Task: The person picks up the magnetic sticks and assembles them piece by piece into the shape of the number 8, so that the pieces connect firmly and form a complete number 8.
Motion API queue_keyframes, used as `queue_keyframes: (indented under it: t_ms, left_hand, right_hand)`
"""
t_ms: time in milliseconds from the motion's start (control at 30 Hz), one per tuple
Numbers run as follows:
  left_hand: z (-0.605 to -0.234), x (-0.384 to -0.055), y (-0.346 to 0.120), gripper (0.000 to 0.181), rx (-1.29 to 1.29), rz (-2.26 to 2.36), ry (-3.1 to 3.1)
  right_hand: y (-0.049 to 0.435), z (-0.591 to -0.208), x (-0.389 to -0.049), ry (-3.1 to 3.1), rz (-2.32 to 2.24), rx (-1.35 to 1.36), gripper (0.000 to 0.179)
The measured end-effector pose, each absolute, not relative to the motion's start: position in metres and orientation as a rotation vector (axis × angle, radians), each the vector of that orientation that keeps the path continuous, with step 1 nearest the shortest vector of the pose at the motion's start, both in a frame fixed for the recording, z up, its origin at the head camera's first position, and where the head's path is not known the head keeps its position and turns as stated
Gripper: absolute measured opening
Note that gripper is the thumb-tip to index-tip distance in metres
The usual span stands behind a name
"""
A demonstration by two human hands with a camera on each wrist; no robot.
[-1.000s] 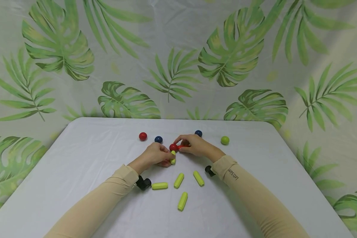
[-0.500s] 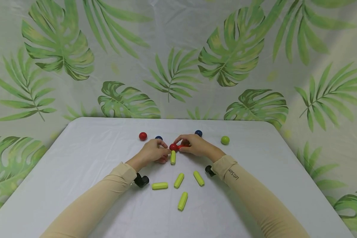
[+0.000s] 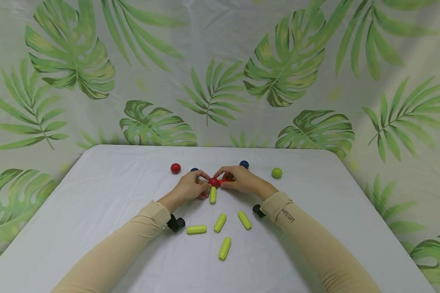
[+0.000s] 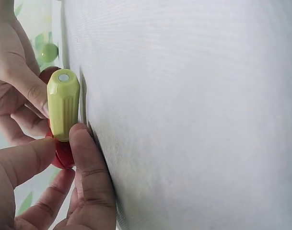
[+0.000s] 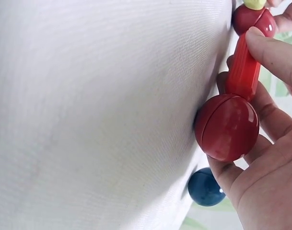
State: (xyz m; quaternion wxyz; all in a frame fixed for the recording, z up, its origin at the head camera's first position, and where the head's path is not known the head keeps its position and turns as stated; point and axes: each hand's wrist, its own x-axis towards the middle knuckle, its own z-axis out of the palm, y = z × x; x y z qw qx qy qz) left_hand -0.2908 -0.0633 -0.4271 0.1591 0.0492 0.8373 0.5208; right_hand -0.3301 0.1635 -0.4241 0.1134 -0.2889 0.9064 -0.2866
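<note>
My left hand (image 3: 188, 185) holds a red ball (image 3: 213, 182) between thumb and fingers. A yellow-green rod (image 4: 63, 108) with a small metal disc in its end meets this ball and points toward me. On the other side, my right hand (image 3: 243, 179) grips a red rod (image 5: 244, 69), its thumb along the rod near the joint. One end of the red rod meets the ball in my left hand. At its other end sits a second red ball (image 5: 227, 127), with right-hand fingers behind it.
Several loose yellow-green rods lie nearer me, among them one rod (image 3: 225, 248) at the front. Behind the hands are a red ball (image 3: 175, 168), a partly hidden blue ball (image 3: 194, 169), another blue ball (image 3: 244, 164) and a green ball (image 3: 276, 173) on the white table (image 3: 132, 162).
My left hand has let go of the yellow-green rod, drawn back slightly left, then taken hold of the middle red ball. The right hand stays put on the red rod.
</note>
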Motion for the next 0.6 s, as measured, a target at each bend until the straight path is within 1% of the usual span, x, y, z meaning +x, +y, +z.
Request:
queue_keyframes:
  t_ms: [333,600]
  left_hand:
    - [-0.431,-0.291,-0.061,0.034,0.17,1.451,2.453]
    - [-0.43,-0.291,-0.061,0.035,0.173,1.422,2.473]
  right_hand:
    - [0.164,-0.422,-0.328,2.663,-0.806,-0.823,0.035]
    - [0.178,-0.404,-0.332,2.689,-0.845,-0.743,0.036]
